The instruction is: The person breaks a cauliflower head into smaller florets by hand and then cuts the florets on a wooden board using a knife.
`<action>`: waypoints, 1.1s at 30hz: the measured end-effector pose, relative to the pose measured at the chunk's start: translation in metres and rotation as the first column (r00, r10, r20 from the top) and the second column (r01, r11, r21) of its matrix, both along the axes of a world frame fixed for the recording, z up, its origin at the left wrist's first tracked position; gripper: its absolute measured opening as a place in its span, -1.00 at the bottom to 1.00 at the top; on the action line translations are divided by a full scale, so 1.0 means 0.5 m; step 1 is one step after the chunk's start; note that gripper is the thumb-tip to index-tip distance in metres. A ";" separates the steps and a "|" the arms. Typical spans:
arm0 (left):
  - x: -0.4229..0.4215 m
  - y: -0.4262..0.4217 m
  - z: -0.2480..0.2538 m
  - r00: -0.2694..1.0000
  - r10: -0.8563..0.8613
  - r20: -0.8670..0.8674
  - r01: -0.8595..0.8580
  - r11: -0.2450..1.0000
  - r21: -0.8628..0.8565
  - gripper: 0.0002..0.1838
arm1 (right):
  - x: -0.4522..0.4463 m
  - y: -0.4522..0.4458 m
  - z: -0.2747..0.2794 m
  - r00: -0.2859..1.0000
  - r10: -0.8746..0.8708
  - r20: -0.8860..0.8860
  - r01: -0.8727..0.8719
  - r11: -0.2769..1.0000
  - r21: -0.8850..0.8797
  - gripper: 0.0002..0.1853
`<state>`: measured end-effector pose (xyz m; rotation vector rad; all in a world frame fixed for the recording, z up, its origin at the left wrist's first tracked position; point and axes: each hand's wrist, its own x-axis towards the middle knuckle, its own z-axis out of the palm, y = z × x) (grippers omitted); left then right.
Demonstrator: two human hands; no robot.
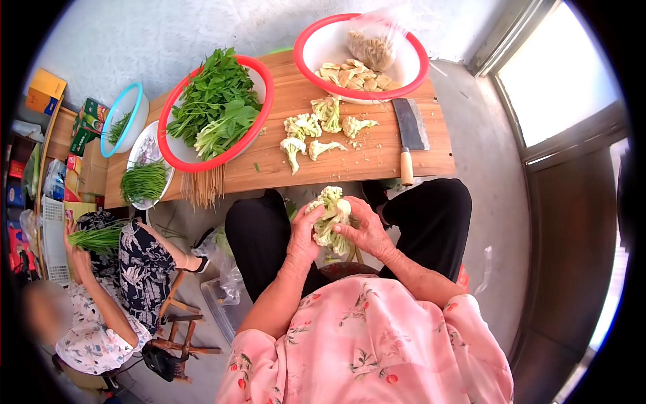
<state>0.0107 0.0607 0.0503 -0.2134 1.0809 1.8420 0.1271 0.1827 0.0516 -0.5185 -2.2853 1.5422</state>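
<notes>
Between my knees I hold a head of cauliflower [328,222] in both hands. My left hand [306,232] is wrapped round its left side, and my right hand [367,231] grips it from the right with the thumb across the front. Several cut cauliflower florets [303,126] lie on the wooden table [269,176] just beyond my hands, with small crumbs around them. A cleaver [410,128] rests at the table's right end, its wooden handle reaching the near edge.
A red-rimmed basin [266,64] heaped with leafy greens stands left. Another red-rimmed basin [306,40] holds pale slices and a plastic bag [373,47]. A plate of green stalks [143,182] and a blue-rimmed bowl [139,101] are farther left. A seated person [101,316] holds green stalks.
</notes>
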 end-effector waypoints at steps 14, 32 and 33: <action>-0.006 -0.004 0.043 0.981 0.165 -0.106 -0.149 0.979 0.142 -0.44 | -0.013 -0.024 0.025 0.996 -0.091 0.008 0.091 0.994 -0.062 -0.29; -0.018 -0.023 0.083 0.975 0.122 -0.186 -0.057 0.946 0.320 -0.24 | -0.033 -0.060 0.143 0.963 -0.198 -0.185 0.237 0.946 0.221 -0.33; -0.018 -0.020 0.091 0.972 0.125 -0.199 -0.060 0.951 0.302 -0.23 | -0.029 -0.055 0.156 0.958 -0.219 -0.184 0.258 0.940 0.222 -0.33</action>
